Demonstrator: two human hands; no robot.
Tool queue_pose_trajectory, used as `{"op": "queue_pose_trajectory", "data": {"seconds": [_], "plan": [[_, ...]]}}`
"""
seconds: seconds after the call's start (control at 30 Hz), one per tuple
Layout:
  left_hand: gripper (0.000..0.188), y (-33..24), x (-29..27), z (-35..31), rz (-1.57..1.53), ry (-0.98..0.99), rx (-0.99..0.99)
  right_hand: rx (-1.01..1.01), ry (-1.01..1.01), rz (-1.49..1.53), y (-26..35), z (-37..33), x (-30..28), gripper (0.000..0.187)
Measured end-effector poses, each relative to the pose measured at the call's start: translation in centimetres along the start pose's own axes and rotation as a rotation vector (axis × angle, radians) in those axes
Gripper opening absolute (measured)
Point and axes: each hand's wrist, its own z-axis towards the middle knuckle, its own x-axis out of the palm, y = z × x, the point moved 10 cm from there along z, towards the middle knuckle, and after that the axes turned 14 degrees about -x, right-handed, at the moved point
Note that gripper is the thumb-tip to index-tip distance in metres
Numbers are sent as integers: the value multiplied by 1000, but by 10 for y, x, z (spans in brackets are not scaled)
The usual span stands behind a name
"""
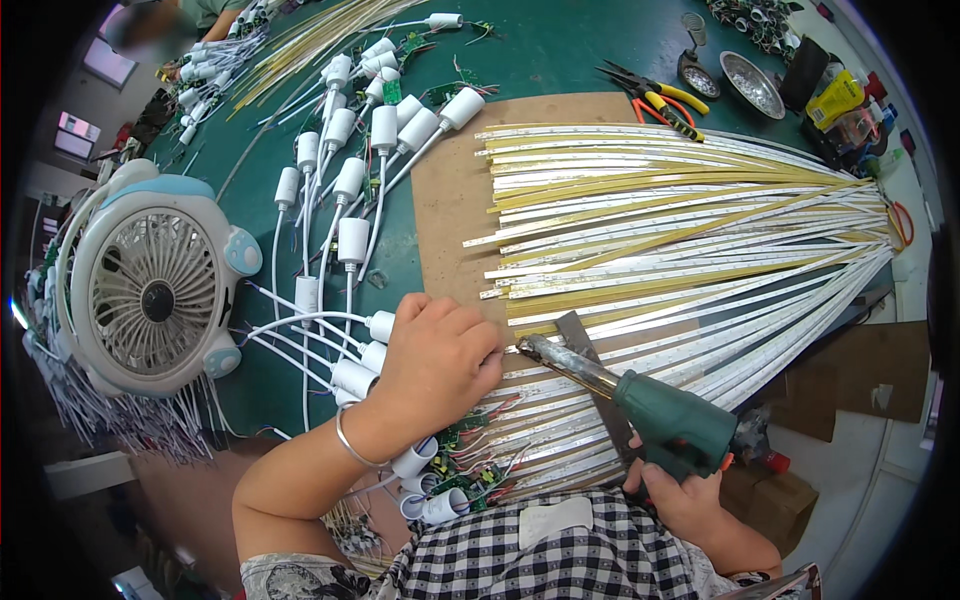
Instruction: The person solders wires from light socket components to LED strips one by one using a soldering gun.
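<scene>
Head view: the right hand [688, 500] wraps the handle of a green soldering gun [675, 420], its tip at the left ends of fanned LED strips [640, 225]. The left hand [440, 352] curls beside the tip, fingertips hidden; I cannot tell its grip. White lamp bases [352, 240] and a fan [157, 300] fill the green counter's [570, 62] left; a person [222, 22] is far left.

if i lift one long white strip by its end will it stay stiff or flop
Probably flop: the long white strips look very thin and narrow for their length. One is likely light too, given that slimness. It may drag or snag neighbours, since the strips overlap and bunch together toward the picture's right.
</scene>
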Motion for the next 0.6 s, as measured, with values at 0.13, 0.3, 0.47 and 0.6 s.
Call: {"op": "queue_pose_trajectory", "data": {"seconds": [0.13,0.3,0.47,0.6], "plan": [[8,-2,-1,1,3,-10,9,29,9,-17,-2,0,1,40],[7,-1,0,2,1,-4,7,4,37,-47,1,2,4,40],[7,-1,0,1,4,-4,7,-18,83,-75,5,4,7,42],[9,-2,1,1,-4,-15,12,-134,-262,83,15,3,-19,48]]}}
